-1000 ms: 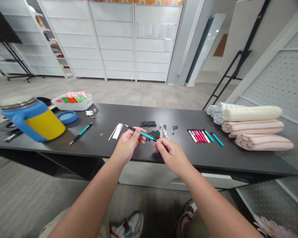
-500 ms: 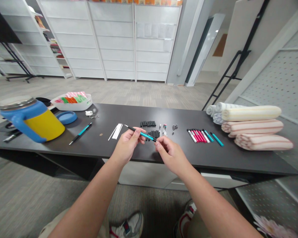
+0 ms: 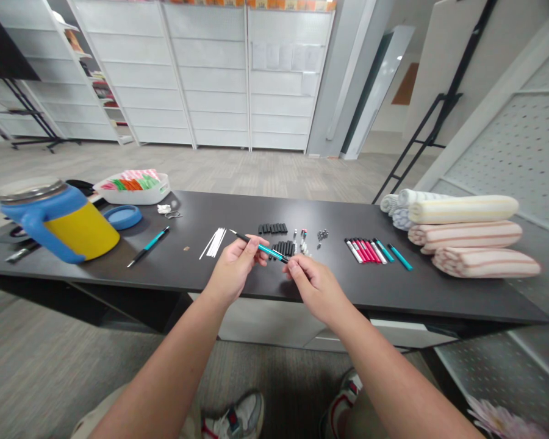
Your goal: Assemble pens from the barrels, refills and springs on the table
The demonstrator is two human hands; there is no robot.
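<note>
A teal and black pen (image 3: 269,250) is held slanting above the front of the dark table, its pointed tip toward the upper left. My left hand (image 3: 236,262) is closed around its black grip section. At the pen's other, black end, my right hand (image 3: 308,277) pinches with thumb and fingers. Just behind the hands lie black tube-shaped pieces (image 3: 283,248) and another row of black pieces (image 3: 272,228). Thin white rods (image 3: 213,242) lie left of my left hand. Small clear and metal parts (image 3: 322,235) sit beyond my right hand.
Another teal pen (image 3: 149,246) lies at left near a blue and yellow mug (image 3: 68,222), a blue lid (image 3: 122,217) and a white basket (image 3: 135,192). Red, white and teal barrels (image 3: 370,250) are lined up at right, beside rolled towels (image 3: 466,235).
My right hand has shifted very slightly at the pen's black end. The left hand and the pen look almost unmoved.
</note>
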